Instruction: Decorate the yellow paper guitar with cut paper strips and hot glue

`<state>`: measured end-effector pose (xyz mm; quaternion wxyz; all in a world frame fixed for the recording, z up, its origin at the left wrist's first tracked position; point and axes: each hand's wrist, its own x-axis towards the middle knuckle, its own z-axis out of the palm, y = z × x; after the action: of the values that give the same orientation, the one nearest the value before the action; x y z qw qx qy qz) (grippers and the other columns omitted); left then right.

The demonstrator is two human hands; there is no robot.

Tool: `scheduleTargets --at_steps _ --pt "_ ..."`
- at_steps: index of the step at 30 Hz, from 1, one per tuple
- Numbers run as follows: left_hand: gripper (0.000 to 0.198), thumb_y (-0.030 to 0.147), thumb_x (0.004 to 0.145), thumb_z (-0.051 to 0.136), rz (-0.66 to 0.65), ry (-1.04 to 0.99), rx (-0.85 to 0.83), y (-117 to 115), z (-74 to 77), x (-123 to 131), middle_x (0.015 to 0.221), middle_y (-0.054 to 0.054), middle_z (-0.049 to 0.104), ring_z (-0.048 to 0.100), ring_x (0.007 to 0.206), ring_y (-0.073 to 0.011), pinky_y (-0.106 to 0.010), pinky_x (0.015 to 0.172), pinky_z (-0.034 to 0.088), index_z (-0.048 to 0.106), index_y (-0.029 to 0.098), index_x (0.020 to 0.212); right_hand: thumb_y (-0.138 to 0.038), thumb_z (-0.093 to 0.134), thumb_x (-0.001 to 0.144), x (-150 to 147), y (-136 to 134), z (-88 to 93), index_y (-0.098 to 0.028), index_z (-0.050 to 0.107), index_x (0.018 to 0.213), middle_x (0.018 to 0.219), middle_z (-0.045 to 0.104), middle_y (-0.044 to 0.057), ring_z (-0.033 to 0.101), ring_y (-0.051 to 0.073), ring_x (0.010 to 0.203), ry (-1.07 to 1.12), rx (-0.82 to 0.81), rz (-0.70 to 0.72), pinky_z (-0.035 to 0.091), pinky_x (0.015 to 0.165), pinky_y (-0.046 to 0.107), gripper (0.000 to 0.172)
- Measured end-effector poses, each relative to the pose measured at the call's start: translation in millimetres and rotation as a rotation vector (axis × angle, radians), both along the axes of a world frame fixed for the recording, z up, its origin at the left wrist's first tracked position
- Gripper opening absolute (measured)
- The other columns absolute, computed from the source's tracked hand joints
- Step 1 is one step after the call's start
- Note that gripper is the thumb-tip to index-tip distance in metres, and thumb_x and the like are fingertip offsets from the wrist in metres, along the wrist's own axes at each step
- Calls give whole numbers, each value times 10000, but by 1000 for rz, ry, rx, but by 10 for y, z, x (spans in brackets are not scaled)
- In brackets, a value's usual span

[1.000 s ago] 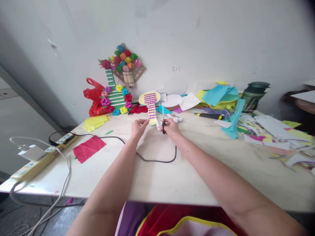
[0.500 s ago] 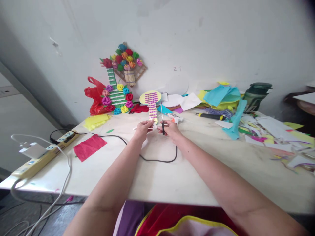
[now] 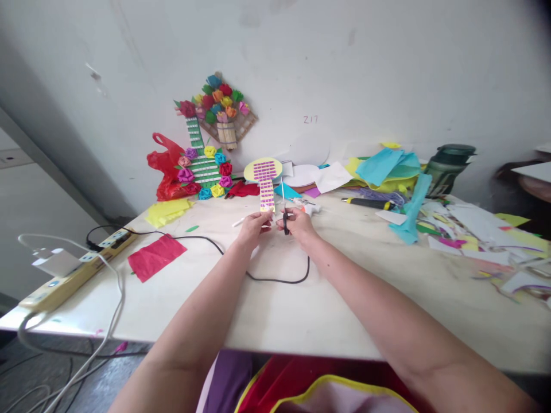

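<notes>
My right hand (image 3: 299, 223) is closed around the black handles of a pair of scissors (image 3: 284, 221), whose blades point up and away from me. To its left, my left hand (image 3: 257, 225) has its fingertips pinched on a small white piece, mostly hidden, close to the scissors. Just beyond both hands stands a yellow paper shape with an oval top and purple woven strips (image 3: 267, 186). Behind my right hand lies a hot glue gun (image 3: 313, 209), partly covered. A thin white stick (image 3: 238, 222) lies by my left fingers.
A black cord (image 3: 279, 281) loops under my forearms. At left are a power strip (image 3: 97, 261), red paper (image 3: 157, 258) and yellow paper (image 3: 169, 213). Paper-flower crafts (image 3: 206, 166) lean on the wall. To the right lie a cutter (image 3: 368, 203), a bottle (image 3: 450, 169) and paper scraps (image 3: 482, 226).
My left fingers have shifted slightly, and the white piece shows less between the hands. The scissors have turned a little in my right hand, showing more of the handle loop.
</notes>
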<state>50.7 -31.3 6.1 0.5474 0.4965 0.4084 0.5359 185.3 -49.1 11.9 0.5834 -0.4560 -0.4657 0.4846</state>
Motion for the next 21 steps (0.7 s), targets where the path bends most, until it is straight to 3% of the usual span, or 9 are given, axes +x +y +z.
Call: scheduleTargets --at_steps 9,21 --pt "335 374 564 759 -106 -115 1 -19 -3 32 708 -13 601 551 604 -83 -228 622 453 654 141 780 -218 637 525 9 12 -7 -172 572 850 552 577 -44 550 131 489 -9 61 -59 445 490 252 335" --pt "304 307 562 762 -15 -168 14 23 -5 20 672 -27 615 561 551 -86 -252 611 467 644 105 756 -234 611 593 78 148 -150 -211 594 895 646 621 -27 602 155 638 -320 155 -139 478 611 274 304"
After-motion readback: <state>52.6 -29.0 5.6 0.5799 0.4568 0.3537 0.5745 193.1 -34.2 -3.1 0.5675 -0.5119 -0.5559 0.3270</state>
